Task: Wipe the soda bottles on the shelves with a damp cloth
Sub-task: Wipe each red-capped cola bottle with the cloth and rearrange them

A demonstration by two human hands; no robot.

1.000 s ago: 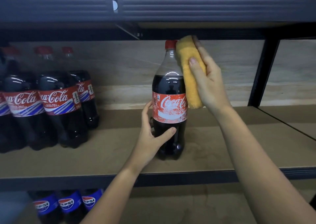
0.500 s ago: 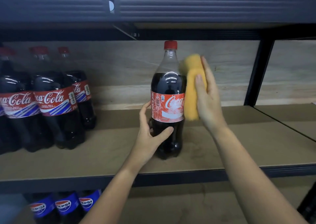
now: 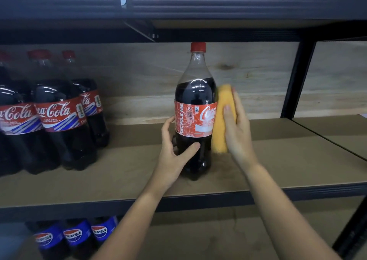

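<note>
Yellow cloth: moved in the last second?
Yes. The yellow cloth, pressed by the right hand, went down the bottle, from beside the red cap to the label and lower body.

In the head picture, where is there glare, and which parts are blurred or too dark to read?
Head view: white glare streaks on the shoulders of the left Coca-Cola bottles and the held bottle; the yellow cloth is slightly smeared; the Pepsi bottles below sit in dim shadow, soft; edges bend from the wide lens.
</note>
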